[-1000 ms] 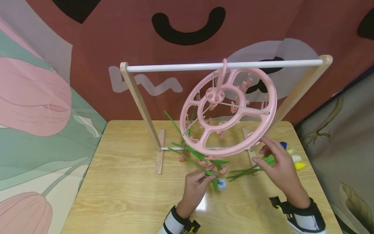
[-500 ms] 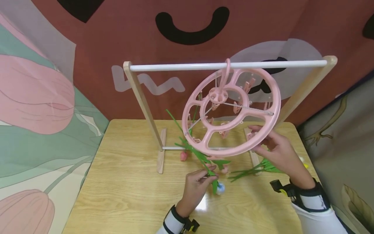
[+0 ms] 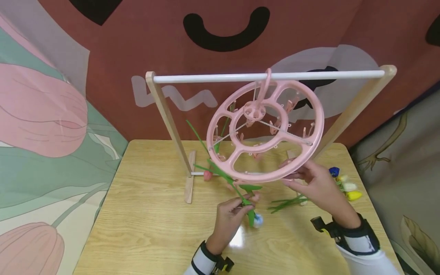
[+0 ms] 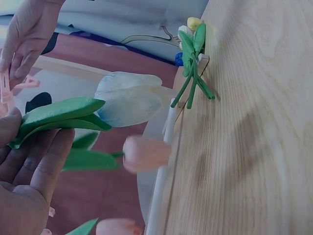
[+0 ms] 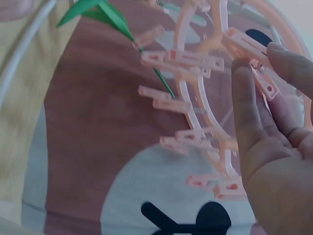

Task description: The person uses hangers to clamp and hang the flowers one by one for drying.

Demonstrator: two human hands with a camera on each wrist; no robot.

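Head view: the left hand [image 3: 231, 215] pinches the blue-and-white tulip [image 3: 258, 220] by its leafy part, bloom lowered toward the viewer, stem slanting up and away under the rim of the pink round hanger [image 3: 319, 118]. The hanger hangs tilted by its hook from the white bar [image 3: 206, 78] of the wooden stand [image 3: 168, 118], which stands on the table [image 3: 148, 229]. The right hand [image 3: 317, 187] is at the hanger's near right rim, its fingertips partly hidden. Beside it, toward the table's right edge, lies a flower bundle [image 3: 350, 186]. Left wrist view: thumb and fingers close on the tulip's green leaves; two pink tulips [image 4: 146, 154] (both blurred) show beyond and below the held bloom. Right wrist view: the right hand is narrowed on a pink clip [image 5: 249, 46], held between thumb and fingers. Other clips [image 5: 195, 59] line the hanger, and a green stem [image 5: 164, 83] runs up among them; whether any clip grips it cannot be determined.
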